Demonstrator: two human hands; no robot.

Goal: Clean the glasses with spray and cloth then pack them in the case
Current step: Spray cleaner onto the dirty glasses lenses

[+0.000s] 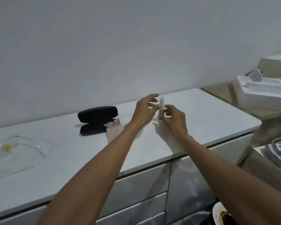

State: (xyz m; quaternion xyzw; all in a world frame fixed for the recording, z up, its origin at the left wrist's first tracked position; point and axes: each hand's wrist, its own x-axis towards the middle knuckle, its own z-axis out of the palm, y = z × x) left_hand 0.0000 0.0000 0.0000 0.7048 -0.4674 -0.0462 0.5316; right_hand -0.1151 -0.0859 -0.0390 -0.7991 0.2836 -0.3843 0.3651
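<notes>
Glasses (18, 148) with clear frames lay at the far left of the white counter (209, 117), arms unfolded, a yellowish smear on one lens, well apart from both hands. A small spray bottle (161, 106) with a white cap and green label was held upright above the counter's middle, near the wall. The person's right hand (173, 120) pinched the bottle's lower body between thumb and curled fingers. The left hand (144, 110) hovered at the bottle's upper part, fingers spread and bent toward the cap; whether its fingertips actually touched the bottle could not be told from the blurred view. Both bare forearms stretched from the lower edge of the view across the counter's front edge. A black case (96, 120) sat open to the left of the hands, its lid raised toward the wall and its base flat on the counter. A beige cloth (114, 131) lay partly in the right end of the case and draped out onto the counter, running under the left forearm. Grey drawers (143, 192) fronted the cabinet beneath the counter. At right, beyond the counter's rounded corner, a white foam tray (263, 93) rested on a tan surface with a box behind it. A plate (217, 213) with a dark stain showed at the lower right edge.
</notes>
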